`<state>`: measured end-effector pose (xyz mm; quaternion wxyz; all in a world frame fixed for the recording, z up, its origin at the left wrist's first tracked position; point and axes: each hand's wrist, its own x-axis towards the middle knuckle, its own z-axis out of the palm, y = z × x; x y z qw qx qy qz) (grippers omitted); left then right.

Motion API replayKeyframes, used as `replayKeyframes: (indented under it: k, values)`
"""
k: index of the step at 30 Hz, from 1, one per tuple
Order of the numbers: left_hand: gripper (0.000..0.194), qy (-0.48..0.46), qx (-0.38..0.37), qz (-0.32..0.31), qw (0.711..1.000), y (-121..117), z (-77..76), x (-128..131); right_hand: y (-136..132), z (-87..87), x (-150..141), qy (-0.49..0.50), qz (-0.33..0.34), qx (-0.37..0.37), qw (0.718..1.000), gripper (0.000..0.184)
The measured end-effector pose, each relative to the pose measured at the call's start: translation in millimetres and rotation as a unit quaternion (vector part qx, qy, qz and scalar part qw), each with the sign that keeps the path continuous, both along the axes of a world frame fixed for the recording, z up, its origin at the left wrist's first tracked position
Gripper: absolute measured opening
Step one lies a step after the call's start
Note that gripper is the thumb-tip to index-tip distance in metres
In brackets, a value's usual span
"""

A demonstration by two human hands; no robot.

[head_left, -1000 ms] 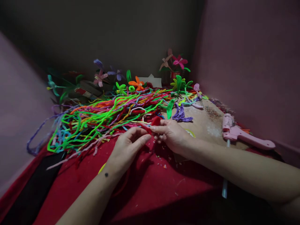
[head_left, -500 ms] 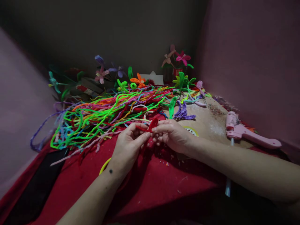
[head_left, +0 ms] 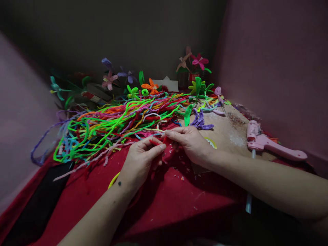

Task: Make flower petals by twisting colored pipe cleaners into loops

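Note:
Between my two hands is a red fuzzy pipe cleaner (head_left: 155, 142), mostly covered by the fingers. My left hand (head_left: 143, 153) pinches it between thumb and index finger. Close by on the right, my right hand (head_left: 188, 141) grips the other part of it with thumb and fingertips. A big heap of coloured pipe cleaners (head_left: 110, 123) lies just beyond the left hand. Past the right hand are a bundle of purple petals (head_left: 201, 121) and a green leaf shape (head_left: 188, 115). A yellow-rimmed roll (head_left: 211, 142) shows partly behind the right wrist.
A pink glue gun (head_left: 266, 143) with a clear glue stick rests on the right of the board (head_left: 222, 130). Finished pipe-cleaner flowers (head_left: 150, 87) stand along the back wall. Small scraps dot the red cloth (head_left: 164, 205); a black strip (head_left: 38, 205) lies at left.
The red loop that stood up between the fingers is now turned down and largely hidden by my right hand. Both hands stay close together; the view has shifted slightly.

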<state>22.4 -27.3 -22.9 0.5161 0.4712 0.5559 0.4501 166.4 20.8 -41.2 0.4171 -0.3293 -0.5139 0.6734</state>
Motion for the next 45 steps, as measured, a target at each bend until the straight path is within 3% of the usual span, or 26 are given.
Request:
replayKeyframes:
  k: [6,16,23,36,41,45]
  values:
    - [0.018,-0.029,0.000,0.005,1.000,-0.4,3.5,2.8,0.0,5.1,-0.6,0.014,-0.047,-0.019,0.999,0.027]
    - [0.017,-0.061,-0.003,-0.001,0.998,0.2,-0.2,-2.0,2.8,4.9,-0.9,0.023,0.001,-0.020,1.000,0.037]
    - [0.012,-0.081,-0.016,0.011,0.996,2.6,-5.8,-6.2,-2.8,-1.0,-0.9,0.012,0.058,-0.019,0.998,0.020]
    - [0.013,-0.059,-0.020,0.024,0.998,1.7,-5.7,-4.8,0.2,-4.2,-3.0,-0.003,0.057,-0.026,0.998,0.009]
    - [0.017,-0.006,-0.011,0.003,1.000,1.6,-11.6,-8.7,-1.2,-1.5,-1.5,-0.039,0.048,-0.004,0.998,0.009]
    - [0.020,0.053,-0.008,0.004,0.999,-0.2,-7.5,-6.5,-1.2,3.1,0.2,-0.093,0.063,0.005,0.994,0.007]
